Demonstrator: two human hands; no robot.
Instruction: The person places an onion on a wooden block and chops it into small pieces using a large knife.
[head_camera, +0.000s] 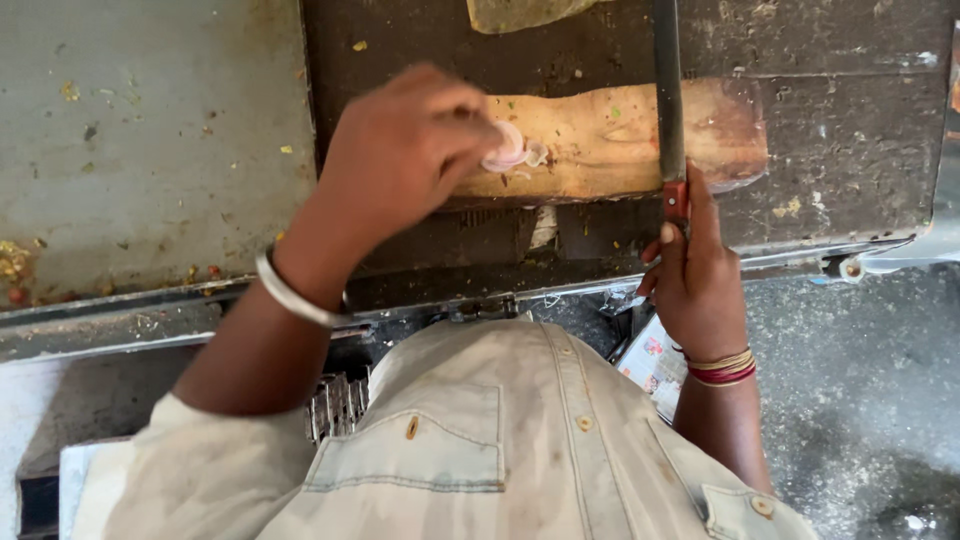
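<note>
My left hand (405, 150) reaches over a worn wooden chopping board (610, 135) and pinches pale pink onion slices (512, 152) at its near left end. My right hand (697, 275) grips the red handle of a long knife (668, 90), whose dark blade stands edge-down across the board's right part. A metal bangle sits on my left wrist, red and yellow threads on my right wrist. The knife and the onion slices are about a hand's width apart.
The board lies on a dark, scratched counter (830, 120). A grey metal surface (150, 140) strewn with food scraps lies to the left. A flat yellowish piece (520, 12) shows at the top edge. Grey floor (860, 400) lies below right.
</note>
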